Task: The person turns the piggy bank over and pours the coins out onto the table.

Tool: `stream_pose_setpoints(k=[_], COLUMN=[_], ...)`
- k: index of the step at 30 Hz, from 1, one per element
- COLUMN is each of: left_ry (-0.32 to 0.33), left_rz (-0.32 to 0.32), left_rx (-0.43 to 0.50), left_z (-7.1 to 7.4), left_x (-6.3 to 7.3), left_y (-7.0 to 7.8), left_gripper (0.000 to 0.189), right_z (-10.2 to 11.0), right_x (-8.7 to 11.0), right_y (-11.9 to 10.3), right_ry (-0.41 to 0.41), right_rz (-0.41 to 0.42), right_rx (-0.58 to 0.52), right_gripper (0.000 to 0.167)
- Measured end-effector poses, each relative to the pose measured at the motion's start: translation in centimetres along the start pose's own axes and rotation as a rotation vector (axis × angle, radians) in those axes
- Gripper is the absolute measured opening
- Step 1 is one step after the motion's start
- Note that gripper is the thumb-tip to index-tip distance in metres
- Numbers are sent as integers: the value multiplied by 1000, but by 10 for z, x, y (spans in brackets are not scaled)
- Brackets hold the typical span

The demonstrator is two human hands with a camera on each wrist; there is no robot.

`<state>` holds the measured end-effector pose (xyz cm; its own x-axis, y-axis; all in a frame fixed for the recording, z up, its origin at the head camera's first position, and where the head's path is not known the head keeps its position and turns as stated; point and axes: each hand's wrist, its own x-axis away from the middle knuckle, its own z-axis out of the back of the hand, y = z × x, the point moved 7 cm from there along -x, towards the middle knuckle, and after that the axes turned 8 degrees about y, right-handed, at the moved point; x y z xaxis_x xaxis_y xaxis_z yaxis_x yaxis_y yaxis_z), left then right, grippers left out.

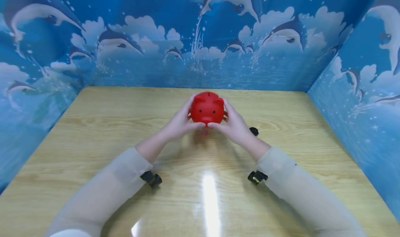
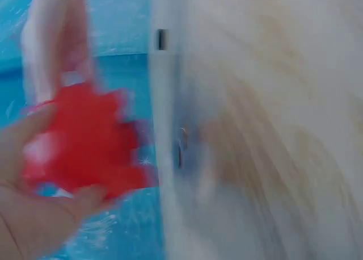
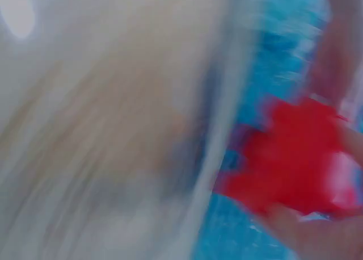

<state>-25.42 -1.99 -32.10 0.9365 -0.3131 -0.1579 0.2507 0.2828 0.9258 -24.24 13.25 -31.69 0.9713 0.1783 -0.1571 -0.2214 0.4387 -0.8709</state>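
A red piggy bank (image 1: 207,108) with small ears, black dot eyes and a coin slot on top faces the head camera. My left hand (image 1: 182,120) grips it from the left side, thumb under the snout. On the other side my right hand (image 1: 232,124) holds it the same way, the two thumbs nearly meeting. A faint red reflection shows on the table below it. Both wrist views are blurred; the piggy bank (image 2: 91,143) hangs off the tabletop surface in the left one, and the piggy bank (image 3: 289,158) appears between the hands in the right one.
A light wood-grain table (image 1: 109,126) lies under the arms. Blue dolphin-print sheeting (image 1: 150,67) stands along its back and sides. A small black object (image 1: 254,131) shows just beyond the right wrist. Black wrist cameras (image 1: 151,179) hang beneath the sleeves.
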Motion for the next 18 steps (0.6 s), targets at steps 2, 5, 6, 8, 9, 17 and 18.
stream_pose_setpoints(k=[2, 5, 6, 8, 9, 17, 18], left_ry=[-16, -23, -15, 10, 30, 53, 51], left_rz=[41, 64, 50, -3, -41, -7, 11], left_rx=[-25, -22, -16, -18, -32, -40, -30], left_z=[-1, -2, -2, -1, -1, -5, -5], left_x=[1, 2, 2, 3, 4, 11, 10], left_y=[-5, -8, -6, -1, 2, -6, -7], left_gripper=[91, 90, 90, 89, 89, 87, 87], right_z=[-2, -4, -4, -3, -1, 0, 0], right_x=[0, 1, 2, 3, 3, 6, 4], right_y=[3, 8, 8, 6, 4, 2, 2], right_ry=[-28, -46, -40, -10, 11, -4, -7], right_rz=[-41, -81, -79, -39, -3, 14, 5], right_rx=[15, 14, 14, 7, 11, 81, 81], right_gripper=[83, 86, 88, 89, 89, 82, 82])
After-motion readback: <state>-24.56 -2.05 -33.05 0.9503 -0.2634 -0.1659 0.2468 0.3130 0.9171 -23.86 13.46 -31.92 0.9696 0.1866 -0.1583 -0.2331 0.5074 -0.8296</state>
